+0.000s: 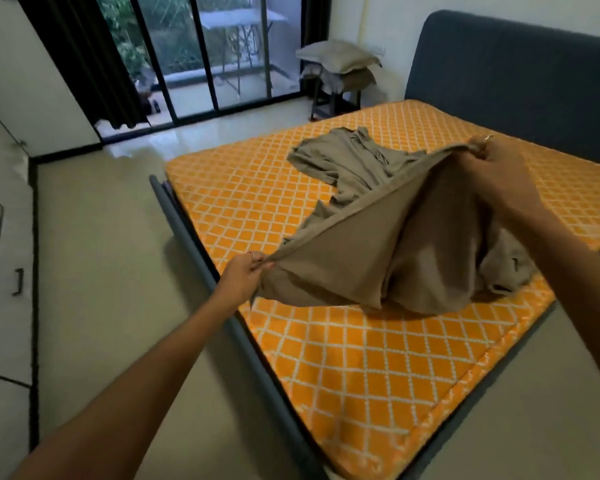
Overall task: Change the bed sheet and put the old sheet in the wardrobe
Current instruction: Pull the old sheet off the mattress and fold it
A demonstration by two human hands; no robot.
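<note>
While both hands pinch it, sheet [378,258] spans between.

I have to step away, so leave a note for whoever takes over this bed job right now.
Left hand and right hand each pinch an edge of the crumpled khaki fabric sheet, stretched taut between them above the orange diamond-patterned mattress.
Done: the mattress is bare.
Left: which sheet this is isn't clear; spread it or fold it, then stow the old one in the white wardrobe.
</note>
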